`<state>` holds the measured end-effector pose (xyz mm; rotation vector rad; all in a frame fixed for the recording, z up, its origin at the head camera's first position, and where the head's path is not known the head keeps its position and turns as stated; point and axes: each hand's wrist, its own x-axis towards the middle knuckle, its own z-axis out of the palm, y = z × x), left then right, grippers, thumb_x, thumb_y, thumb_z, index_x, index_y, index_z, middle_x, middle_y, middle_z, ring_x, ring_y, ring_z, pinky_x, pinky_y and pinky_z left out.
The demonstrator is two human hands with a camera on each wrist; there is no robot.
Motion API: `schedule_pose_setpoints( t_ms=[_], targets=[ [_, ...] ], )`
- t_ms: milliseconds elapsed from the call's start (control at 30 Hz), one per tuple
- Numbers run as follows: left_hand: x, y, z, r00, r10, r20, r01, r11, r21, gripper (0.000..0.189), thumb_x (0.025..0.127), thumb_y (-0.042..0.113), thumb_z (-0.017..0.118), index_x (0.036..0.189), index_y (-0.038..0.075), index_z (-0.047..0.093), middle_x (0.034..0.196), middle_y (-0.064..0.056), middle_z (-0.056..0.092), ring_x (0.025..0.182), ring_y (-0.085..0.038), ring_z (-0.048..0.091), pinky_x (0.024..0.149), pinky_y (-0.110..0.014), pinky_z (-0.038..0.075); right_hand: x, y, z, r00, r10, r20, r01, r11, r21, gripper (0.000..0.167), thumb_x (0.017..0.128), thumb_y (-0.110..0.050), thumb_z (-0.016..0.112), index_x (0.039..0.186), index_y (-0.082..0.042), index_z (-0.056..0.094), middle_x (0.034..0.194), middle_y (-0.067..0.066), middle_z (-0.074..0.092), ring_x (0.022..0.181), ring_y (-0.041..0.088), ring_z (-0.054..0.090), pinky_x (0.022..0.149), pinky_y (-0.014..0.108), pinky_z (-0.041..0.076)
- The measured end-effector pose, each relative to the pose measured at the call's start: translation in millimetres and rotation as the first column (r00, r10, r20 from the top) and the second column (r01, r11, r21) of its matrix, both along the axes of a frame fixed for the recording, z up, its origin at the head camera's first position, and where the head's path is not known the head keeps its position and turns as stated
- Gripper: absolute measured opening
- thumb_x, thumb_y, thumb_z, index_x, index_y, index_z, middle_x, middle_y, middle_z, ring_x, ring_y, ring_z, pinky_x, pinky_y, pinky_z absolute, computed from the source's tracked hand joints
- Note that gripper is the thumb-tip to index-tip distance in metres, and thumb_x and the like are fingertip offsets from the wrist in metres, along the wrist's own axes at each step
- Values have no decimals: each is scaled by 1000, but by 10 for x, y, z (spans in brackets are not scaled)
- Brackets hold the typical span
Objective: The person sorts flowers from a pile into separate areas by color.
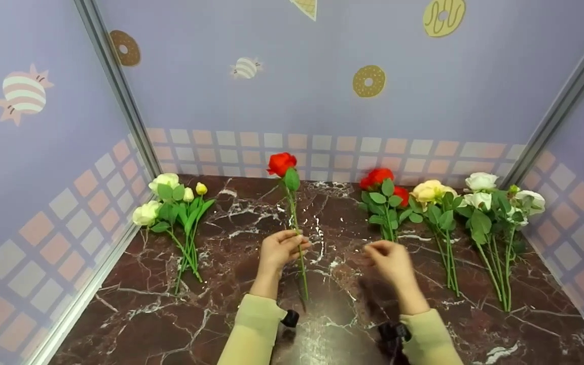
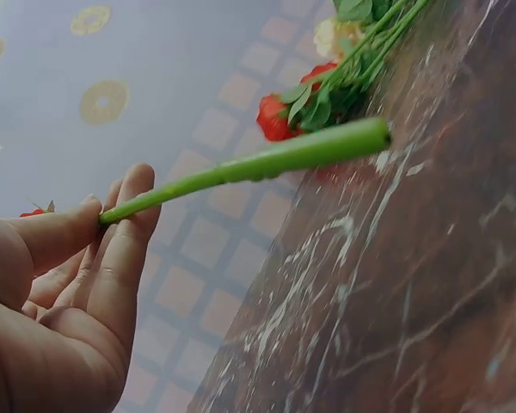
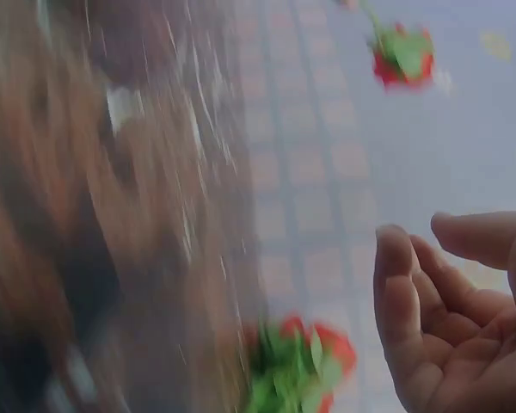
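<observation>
A person wears long, pale yellow-green sleeves, as seen from my remote station, the left sleeve matching the right sleeve in colour. I make out a small, black, boxy left wrist camera beside one cuff and a black right wrist camera beside the other. The left hand and right hand are bare.

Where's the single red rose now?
Head view: the rose is near centre, pinched in the left hand, left of the red bunch.

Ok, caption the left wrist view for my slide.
Left hand pinches a green stem; red flowers lie on the marbled table behind.
</observation>
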<state>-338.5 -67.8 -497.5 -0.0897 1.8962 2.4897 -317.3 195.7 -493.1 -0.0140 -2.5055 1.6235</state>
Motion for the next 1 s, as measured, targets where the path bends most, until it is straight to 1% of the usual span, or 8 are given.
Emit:
schedule_pose_setpoints(
  t_ms=[100,233,367,433,533,700,800,1000],
  targets=[
    [20,67,11,1000,-19,-6,19,1000,4,28,98,-4,64,123,-16,62,102,-27,77,82,-16,78,79,-33,67,49,-224,-38,995,96,23,-94,992,-81,17,95,-2,69,106,10,72,93,25,76,73,31,74,70,44,66],
    [46,159,27,999,-47,5,47,999,19,25,97,-5,64,120,-14,64,98,-20,78,82,-16,78,83,-35,66,121,-441,-83,971,233,52,-221,961,-168,25,97,-2,66,113,17,68,97,30,75,71,23,74,69,42,67],
    [79,255,25,996,-85,4,84,996,20,23,98,-3,65,119,-11,65,97,-16,79,87,-19,78,90,-43,65,183,-574,-124,942,328,70,-309,930,-199,32,100,-6,64,118,20,64,101,32,74,74,28,76,72,42,67],
    [98,299,16,995,-100,1,100,995,20,23,98,-3,65,119,-11,64,97,-15,79,89,-21,79,93,-46,63,204,-618,-144,936,345,68,-328,926,-186,31,101,-7,64,116,19,66,98,31,75,75,29,76,71,43,67],
    [118,352,-1,994,-111,1,111,993,26,22,98,-3,65,118,-11,65,95,-13,79,90,-22,79,92,-47,64,221,-657,-169,934,352,60,-337,925,-177,26,100,-5,65,110,17,69,94,29,76,73,25,76,68,38,66],
    [133,397,-22,992,-124,0,124,992,28,20,98,-3,65,117,-10,66,94,-12,79,88,-18,78,90,-43,65,229,-669,-194,930,363,62,-340,911,-232,21,98,0,65,108,18,68,95,32,75,74,25,77,68,32,66],
    [133,399,-24,990,-142,0,142,990,17,22,98,-2,65,118,-10,66,98,-15,79,90,-19,78,90,-42,65,220,-663,-204,927,368,65,-342,906,-250,20,98,1,64,107,19,66,93,31,74,74,25,77,68,30,66],
    [109,354,-2,984,-174,33,174,985,-5,31,102,3,62,129,-12,62,117,-27,73,102,-26,77,89,-34,65,175,-607,-180,955,288,72,-262,931,-254,17,97,4,64,106,17,67,88,23,75,68,13,72,65,26,64]
  ],
)
